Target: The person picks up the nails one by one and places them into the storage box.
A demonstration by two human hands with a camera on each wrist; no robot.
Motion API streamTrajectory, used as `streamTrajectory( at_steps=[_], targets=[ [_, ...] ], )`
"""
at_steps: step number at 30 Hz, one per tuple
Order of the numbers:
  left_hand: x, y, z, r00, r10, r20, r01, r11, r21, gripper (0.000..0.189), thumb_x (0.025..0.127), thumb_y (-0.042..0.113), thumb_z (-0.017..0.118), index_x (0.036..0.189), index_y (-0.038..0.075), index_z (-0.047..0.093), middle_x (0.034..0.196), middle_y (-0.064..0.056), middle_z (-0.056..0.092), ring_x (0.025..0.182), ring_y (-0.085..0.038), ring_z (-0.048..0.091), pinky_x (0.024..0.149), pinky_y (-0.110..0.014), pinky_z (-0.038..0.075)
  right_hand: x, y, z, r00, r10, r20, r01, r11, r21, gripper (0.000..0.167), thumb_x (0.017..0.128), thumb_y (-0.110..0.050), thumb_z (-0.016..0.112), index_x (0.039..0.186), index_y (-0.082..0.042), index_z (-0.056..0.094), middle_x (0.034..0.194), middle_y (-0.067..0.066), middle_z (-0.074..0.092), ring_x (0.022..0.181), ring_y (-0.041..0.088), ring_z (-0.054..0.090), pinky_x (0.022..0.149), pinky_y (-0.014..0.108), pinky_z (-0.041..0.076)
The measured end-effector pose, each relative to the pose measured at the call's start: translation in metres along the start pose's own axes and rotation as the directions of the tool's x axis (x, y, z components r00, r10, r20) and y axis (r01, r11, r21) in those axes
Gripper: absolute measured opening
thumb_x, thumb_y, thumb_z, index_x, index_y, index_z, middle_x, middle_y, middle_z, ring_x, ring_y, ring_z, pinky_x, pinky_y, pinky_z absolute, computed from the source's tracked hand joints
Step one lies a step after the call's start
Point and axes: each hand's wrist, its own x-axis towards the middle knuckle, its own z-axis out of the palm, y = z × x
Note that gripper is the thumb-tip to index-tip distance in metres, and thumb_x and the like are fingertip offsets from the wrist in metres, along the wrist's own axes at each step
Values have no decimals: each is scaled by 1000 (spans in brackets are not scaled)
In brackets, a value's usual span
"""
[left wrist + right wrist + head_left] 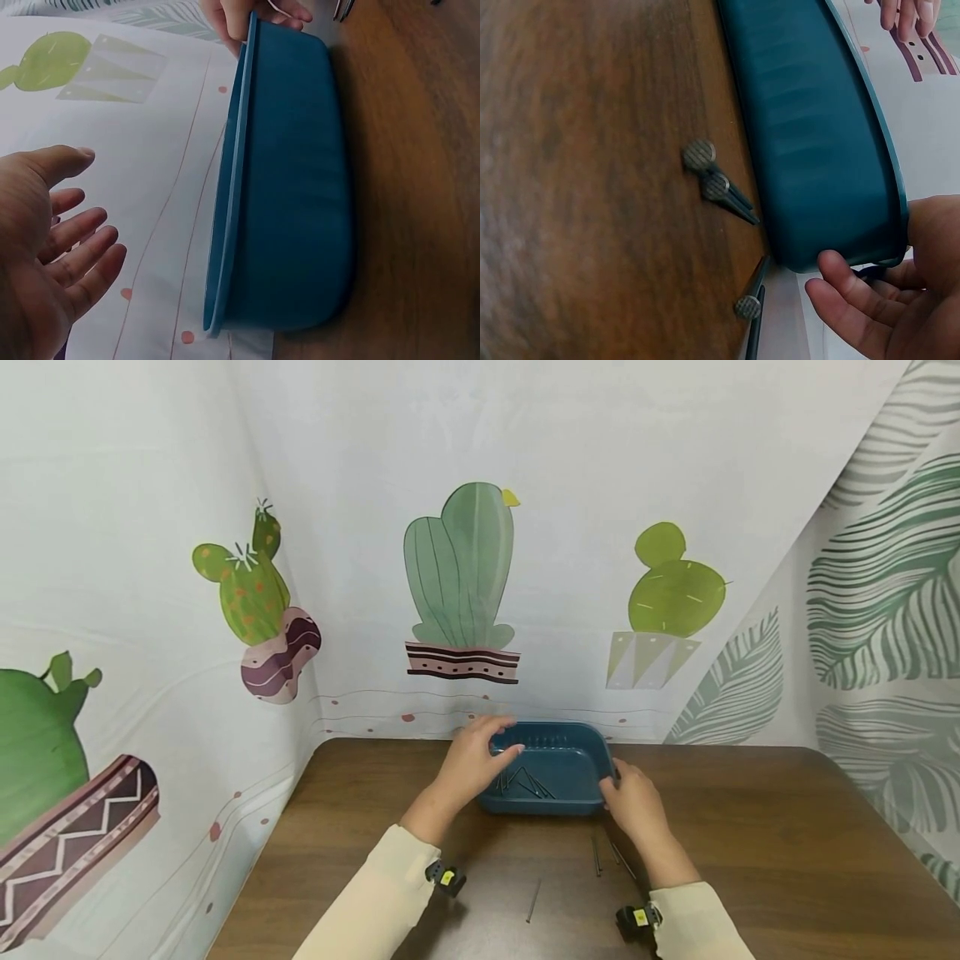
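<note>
My left fingers point(86, 255) are loosely spread and hold nothing; from the head view they hang by the left end of the blue tray point(540, 807), and the left wrist view shows them apart from it. My right fingers point(855, 289) are closed about the tray's right end, thumb over the rim and the others against the outer wall. The tray sits right of centre in the frame, towards the back of the wooden surface point(787, 827), with a few inner nails point(537, 783) lying crossed at its left. That one-sided hold worries me most: if I raise the right end without a left grip, I judge the nails could slide further left and perhaps spill over the low rim. Swinging the tray towards the bottom of the frame could knock the loose nails point(597, 857) just below its right corner, and being slim and round they would probably roll. A single nail point(533, 900), lower centre, lies further off and is safer. Shoving backwards might bunch the cactus-printed cloth point(562, 568), and reaching blindly into the pile could prick me.
</note>
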Motion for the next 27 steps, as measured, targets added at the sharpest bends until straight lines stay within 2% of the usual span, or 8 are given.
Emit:
streamTrajectory(
  at_steps=[9,13,17,23,27],
  targets=[
    [-16,1,2,1000,7,11,-7,1000,6,36,94,32,73,125,15,68,118,-1,67,99,-16,63,84,-34,57,0,0,1,1000,3,0,-3,1000,6,53,95,-14,50,140,14,47,124,34,59,72,20,71,92,56,52],
    [-25,4,3,1000,13,28,-13,1000,-5,31,94,30,73,120,14,70,112,0,67,100,-20,65,84,-33,56,1,1,1,1000,-1,-5,1,1000,2,53,94,-14,49,140,13,48,123,33,60,75,22,71,93,56,52],
    [-33,6,6,999,38,34,-38,999,3,28,94,30,73,117,14,71,107,2,67,103,-17,66,87,-32,57,1,2,1,1000,-4,-6,4,1000,7,53,94,-14,49,140,13,48,124,33,60,74,22,71,94,57,51],
    [-44,8,11,998,57,39,-57,998,7,25,93,30,74,112,15,72,102,3,67,96,-11,63,85,-29,57,1,2,1,1000,-6,-3,6,1000,11,54,94,-14,48,140,13,48,125,34,59,71,19,71,94,56,51],
    [-52,7,15,996,50,70,-51,999,16,21,92,31,74,107,17,72,98,5,64,91,-7,60,82,-25,55,1,2,1,1000,-6,-4,6,1000,12,54,94,-15,48,140,13,48,126,34,59,71,19,71,94,56,52]
  ],
)
